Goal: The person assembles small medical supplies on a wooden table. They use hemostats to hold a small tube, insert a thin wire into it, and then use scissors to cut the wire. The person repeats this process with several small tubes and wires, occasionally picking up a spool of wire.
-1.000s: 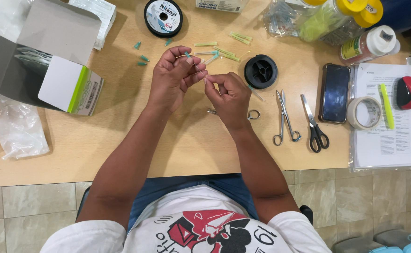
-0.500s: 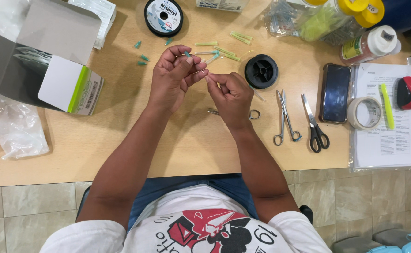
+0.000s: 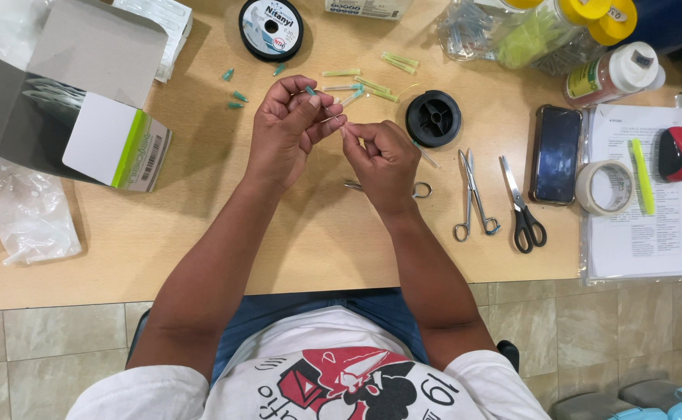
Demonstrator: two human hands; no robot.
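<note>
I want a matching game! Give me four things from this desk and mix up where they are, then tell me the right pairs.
Things:
1. black spool
2. roll of tape
3. black-handled scissors
4. open cardboard box

Places:
A. on the printed sheet of paper, at the right
B. far left of the desk, next to a clear plastic bag
C. just above the right hand
D. between the silver scissors and the phone

Right pairs: 1-C, 2-A, 3-D, 4-B

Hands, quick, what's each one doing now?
Left hand: closed, pinching a small teal-tipped piece.
Right hand: fingers pinched at the left fingertips; what it holds cannot be told.
</note>
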